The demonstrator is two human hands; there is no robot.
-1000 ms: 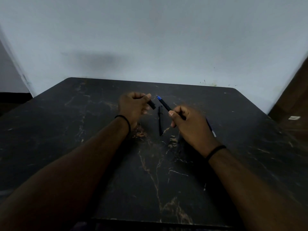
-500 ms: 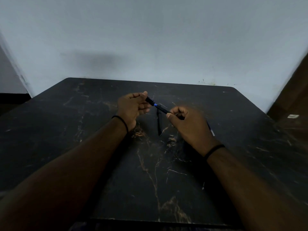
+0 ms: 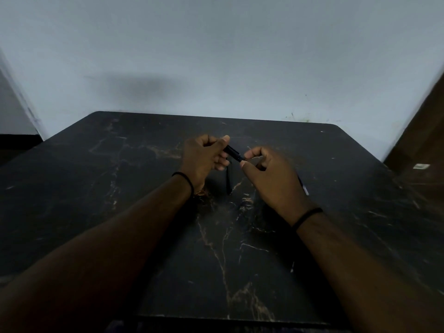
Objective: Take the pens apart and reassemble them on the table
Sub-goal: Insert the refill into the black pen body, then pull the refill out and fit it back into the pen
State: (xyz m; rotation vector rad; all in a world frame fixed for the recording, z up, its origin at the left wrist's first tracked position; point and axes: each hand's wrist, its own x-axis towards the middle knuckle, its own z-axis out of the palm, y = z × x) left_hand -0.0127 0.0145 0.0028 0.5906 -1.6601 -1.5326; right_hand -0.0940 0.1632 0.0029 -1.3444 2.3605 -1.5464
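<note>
Above the middle of the black marbled table (image 3: 120, 212), both hands hold one black pen (image 3: 234, 153). My left hand (image 3: 204, 157) pinches its cap end between thumb and fingers. My right hand (image 3: 269, 179) pinches the barrel end, and the pen's rear runs hidden under that palm. Only a short black stretch shows between the two hands; the blue tip is covered. A second black pen (image 3: 228, 181) lies flat on the table just below the hands, pointing toward me. A white-tipped piece (image 3: 304, 188) pokes out past my right hand.
The table's far edge meets a pale wall (image 3: 216, 56). At the right is a brown floor with a small white scrap (image 3: 421, 166). The table's near edge (image 3: 228, 319) runs below my forearms.
The cap in my left hand and the blue-tipped barrel in my right hand came together; the blue tip has gone inside the cap. The pen on the table has not moved.
</note>
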